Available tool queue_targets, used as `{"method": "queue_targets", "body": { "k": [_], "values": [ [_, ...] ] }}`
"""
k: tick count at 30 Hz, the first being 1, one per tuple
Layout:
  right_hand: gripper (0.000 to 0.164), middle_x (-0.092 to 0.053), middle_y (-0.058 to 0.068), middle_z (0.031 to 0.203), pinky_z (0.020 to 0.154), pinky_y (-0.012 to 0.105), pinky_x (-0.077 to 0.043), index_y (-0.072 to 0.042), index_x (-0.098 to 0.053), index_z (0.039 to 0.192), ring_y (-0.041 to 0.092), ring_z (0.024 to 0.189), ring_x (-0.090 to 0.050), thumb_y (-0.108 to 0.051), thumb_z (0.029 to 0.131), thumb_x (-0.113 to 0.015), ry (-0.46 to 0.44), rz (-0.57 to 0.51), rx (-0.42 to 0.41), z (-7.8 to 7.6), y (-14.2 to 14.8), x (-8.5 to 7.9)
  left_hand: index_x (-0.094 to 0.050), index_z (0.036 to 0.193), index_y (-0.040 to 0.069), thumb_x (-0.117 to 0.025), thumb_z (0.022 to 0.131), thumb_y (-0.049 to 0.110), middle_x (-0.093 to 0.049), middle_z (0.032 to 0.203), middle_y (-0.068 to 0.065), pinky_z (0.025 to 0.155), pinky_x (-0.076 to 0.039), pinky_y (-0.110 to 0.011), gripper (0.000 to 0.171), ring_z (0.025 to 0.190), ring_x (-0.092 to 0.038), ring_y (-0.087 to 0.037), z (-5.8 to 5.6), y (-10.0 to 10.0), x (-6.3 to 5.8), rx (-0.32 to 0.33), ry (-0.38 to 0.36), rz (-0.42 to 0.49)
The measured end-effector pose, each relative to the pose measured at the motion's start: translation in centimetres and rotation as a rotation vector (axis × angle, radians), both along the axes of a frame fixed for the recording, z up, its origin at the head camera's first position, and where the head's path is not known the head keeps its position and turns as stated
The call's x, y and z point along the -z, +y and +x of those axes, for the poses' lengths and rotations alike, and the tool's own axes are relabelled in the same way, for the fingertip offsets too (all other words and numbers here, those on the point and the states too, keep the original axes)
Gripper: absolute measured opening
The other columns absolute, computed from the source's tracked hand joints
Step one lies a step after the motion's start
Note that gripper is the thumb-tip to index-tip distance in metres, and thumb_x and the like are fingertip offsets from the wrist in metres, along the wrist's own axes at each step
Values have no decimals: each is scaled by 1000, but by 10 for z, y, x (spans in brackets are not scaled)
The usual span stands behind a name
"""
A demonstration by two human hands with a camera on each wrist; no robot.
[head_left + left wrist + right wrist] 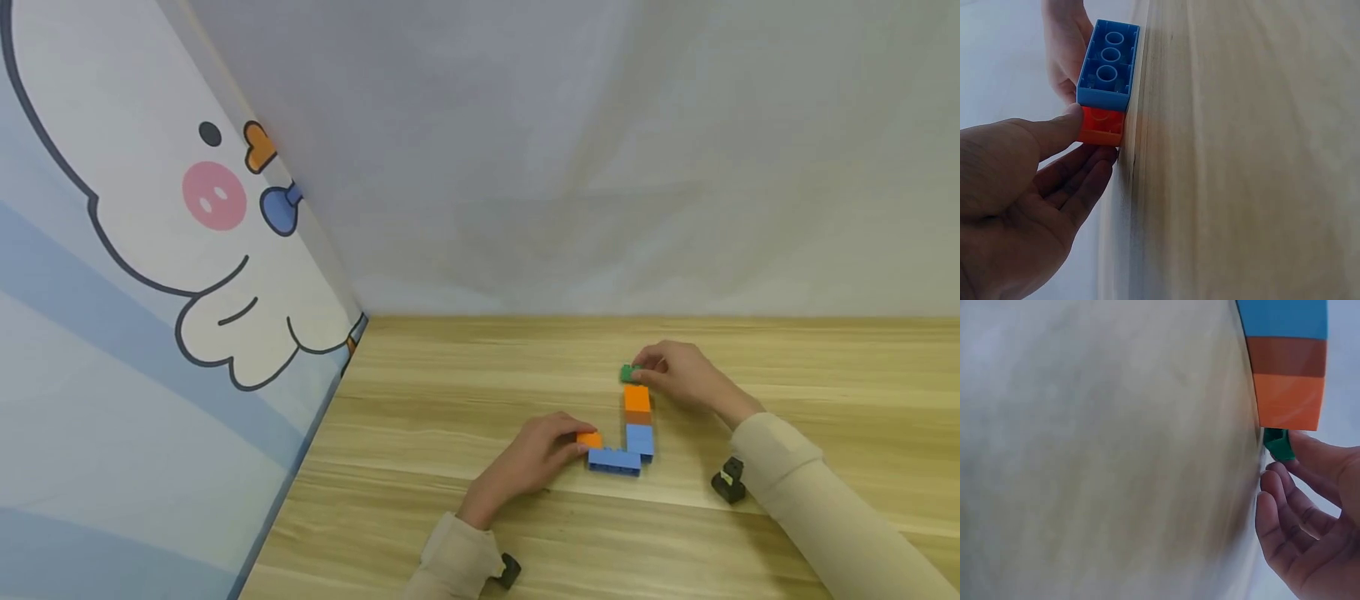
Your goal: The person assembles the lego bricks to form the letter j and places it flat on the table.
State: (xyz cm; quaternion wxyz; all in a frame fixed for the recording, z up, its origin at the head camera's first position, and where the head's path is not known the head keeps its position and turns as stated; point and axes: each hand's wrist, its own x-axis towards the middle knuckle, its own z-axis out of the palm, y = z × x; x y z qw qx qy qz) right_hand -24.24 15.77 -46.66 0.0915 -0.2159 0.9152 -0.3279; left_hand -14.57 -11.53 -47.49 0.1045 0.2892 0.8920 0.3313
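Toy building bricks lie on their sides on the table in an angled row. My left hand (528,454) pinches a small orange brick (589,438) at the row's left end, thumb on one side and fingers on the other. Against it sits a long blue brick (614,462), its hollow underside showing in the left wrist view. From its right end a column runs away from me: a blue brick (640,440), a brown one (638,417) and another orange brick (637,397). At the column's far end, my right hand (684,375) pinches a small green brick (1280,445).
The wood-grain table (420,375) meets a pale backdrop (525,167) behind the bricks. A panel with a cartoon figure (150,208) stands along the left edge. Small black devices (729,481) sit at both wrists, by the beige sleeves (817,492).
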Motion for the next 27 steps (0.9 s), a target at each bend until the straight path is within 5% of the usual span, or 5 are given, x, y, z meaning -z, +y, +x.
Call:
{"method": "queue_targets", "body": {
  "k": [27],
  "values": [
    [32, -73, 21, 107, 88, 53, -55, 6, -70, 124, 33, 96, -68, -17, 105, -56, 161, 34, 7, 12, 10, 6, -63, 139, 18, -58, 104, 30, -68, 135, 1, 105, -51, -25, 36, 118, -65, -9, -5, -8, 9, 15, -52, 21]
  ]
}}
